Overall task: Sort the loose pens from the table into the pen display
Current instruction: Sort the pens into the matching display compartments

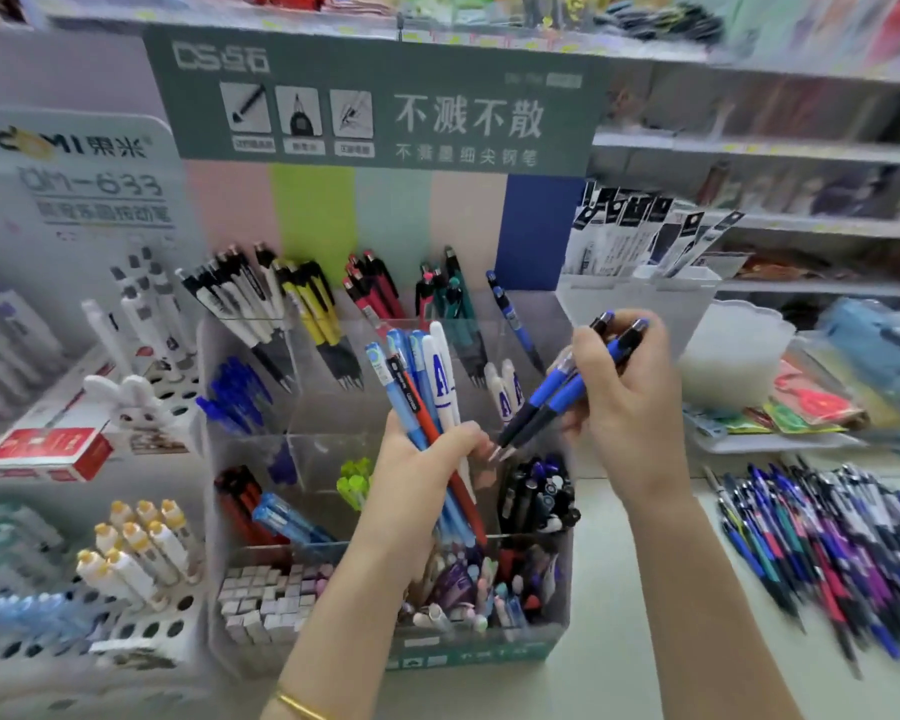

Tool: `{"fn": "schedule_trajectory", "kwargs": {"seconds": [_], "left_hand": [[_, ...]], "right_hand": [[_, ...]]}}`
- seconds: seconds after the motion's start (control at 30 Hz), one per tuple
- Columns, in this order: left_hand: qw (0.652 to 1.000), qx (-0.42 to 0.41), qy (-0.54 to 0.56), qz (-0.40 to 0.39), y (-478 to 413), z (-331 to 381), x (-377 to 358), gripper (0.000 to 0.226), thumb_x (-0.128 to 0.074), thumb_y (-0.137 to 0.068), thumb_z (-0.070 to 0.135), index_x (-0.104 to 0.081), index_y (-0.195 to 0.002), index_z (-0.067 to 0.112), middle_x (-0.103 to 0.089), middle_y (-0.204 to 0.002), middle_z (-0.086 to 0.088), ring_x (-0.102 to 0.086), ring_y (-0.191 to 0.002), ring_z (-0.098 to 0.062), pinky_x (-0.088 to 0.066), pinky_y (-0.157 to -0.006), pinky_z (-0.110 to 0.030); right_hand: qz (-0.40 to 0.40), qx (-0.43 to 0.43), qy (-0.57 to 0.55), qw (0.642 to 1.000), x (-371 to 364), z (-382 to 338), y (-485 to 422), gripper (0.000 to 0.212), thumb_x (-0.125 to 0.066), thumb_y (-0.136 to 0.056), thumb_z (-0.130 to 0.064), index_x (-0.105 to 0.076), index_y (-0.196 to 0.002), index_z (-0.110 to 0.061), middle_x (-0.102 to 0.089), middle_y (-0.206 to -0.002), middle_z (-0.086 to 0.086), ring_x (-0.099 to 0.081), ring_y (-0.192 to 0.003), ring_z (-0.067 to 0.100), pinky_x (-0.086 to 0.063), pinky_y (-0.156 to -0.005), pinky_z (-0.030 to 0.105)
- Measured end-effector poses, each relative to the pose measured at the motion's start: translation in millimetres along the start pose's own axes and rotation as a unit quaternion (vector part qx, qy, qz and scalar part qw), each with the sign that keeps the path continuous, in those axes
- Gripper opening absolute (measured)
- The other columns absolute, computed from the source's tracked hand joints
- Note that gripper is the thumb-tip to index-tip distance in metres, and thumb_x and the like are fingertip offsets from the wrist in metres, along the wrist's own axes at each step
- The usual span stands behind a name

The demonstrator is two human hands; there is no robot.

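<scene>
My left hand (417,470) grips a bundle of pens (419,376), light blue, white and one orange-red, held upright over the clear tiered pen display (536,621). My right hand (630,397) holds two blue-and-black click pens (552,397), tips slanting down-left toward the bundle, above the display's right side. A big pile of loose pens (822,537), blue, purple, red and black, lies on the table (619,641) to the right. The display's compartments hold sorted pens by colour: white-black, yellow, red, teal and blue at the back.
A white rack with holes (141,626) holding yellow-capped pens stands at the left, with a red-and-white box (48,449) and a bunny figure (131,402) behind it. A white tub (733,350) and packets lie at the right. Shelves run behind.
</scene>
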State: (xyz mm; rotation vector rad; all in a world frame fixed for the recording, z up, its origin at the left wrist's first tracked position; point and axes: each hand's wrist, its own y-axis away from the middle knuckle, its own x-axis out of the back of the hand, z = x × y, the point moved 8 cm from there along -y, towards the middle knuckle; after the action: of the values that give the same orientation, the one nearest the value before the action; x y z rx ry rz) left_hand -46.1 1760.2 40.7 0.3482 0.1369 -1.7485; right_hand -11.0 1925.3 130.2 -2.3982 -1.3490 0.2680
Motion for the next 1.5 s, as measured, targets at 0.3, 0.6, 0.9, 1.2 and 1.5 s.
{"fn": "schedule_trajectory", "kwargs": {"seconds": [0.3,0.6,0.9,1.2,1.5], "left_hand": [[0.97,-0.133,-0.145,-0.139,-16.3,27.0,-38.7,0.012,-0.06,-0.089,-0.003,-0.052,-0.097,-0.001,-0.055,-0.068,-0.001,-0.054,-0.063,-0.011,-0.047,-0.061,-0.017],[0.96,-0.143,-0.177,-0.163,-17.1,19.2,-39.4,0.016,-0.065,-0.088,0.01,-0.054,-0.087,-0.002,-0.054,-0.07,0.0,-0.055,-0.065,-0.014,-0.049,-0.066,-0.026],[0.97,-0.093,-0.137,-0.178,-14.5,6.6,-31.4,0.021,-0.068,-0.085,0.019,-0.056,-0.092,0.004,-0.056,-0.072,-0.001,-0.057,-0.064,-0.016,-0.05,-0.066,-0.025],[0.97,-0.075,-0.145,-0.182,-0.3,-2.9,-26.5,0.025,-0.061,-0.089,-0.001,-0.056,-0.106,0.017,-0.057,-0.059,0.008,-0.055,-0.058,-0.008,-0.048,-0.058,-0.02],[0.976,-0.006,-0.122,-0.179,9.5,-15.7,-7.5,0.01,-0.063,-0.091,0.008,-0.063,-0.101,0.009,-0.068,-0.078,-0.008,-0.065,-0.067,-0.022,-0.053,-0.061,-0.031]], "right_hand": [[0.069,0.261,0.215,0.939,-13.8,-37.5,-58.7,0.018,-0.044,-0.093,-0.036,-0.036,-0.104,-0.024,-0.053,-0.086,-0.004,-0.055,-0.067,0.018,-0.043,-0.058,0.03],[-0.086,0.166,0.436,0.88,-49.1,10.6,-82.9,0.015,-0.055,-0.095,-0.021,-0.044,-0.099,-0.011,-0.063,-0.092,0.012,-0.051,-0.081,0.03,-0.023,-0.062,0.031],[-0.054,0.107,0.272,0.955,-13.0,4.6,-69.8,0.04,-0.067,-0.088,-0.024,-0.054,-0.124,-0.013,-0.058,-0.108,0.0,-0.053,-0.085,0.012,-0.037,-0.077,0.02],[-0.25,-0.059,0.031,0.966,-38.3,19.7,17.8,0.024,-0.079,-0.073,-0.029,-0.062,-0.089,-0.026,-0.07,-0.084,-0.002,-0.068,-0.076,0.017,-0.056,-0.067,0.031],[-0.192,-0.119,0.089,0.97,-42.5,38.3,34.6,0.006,-0.054,-0.089,-0.01,-0.051,-0.085,-0.013,-0.055,-0.065,-0.003,-0.05,-0.049,0.008,-0.041,-0.046,0.023]]}}
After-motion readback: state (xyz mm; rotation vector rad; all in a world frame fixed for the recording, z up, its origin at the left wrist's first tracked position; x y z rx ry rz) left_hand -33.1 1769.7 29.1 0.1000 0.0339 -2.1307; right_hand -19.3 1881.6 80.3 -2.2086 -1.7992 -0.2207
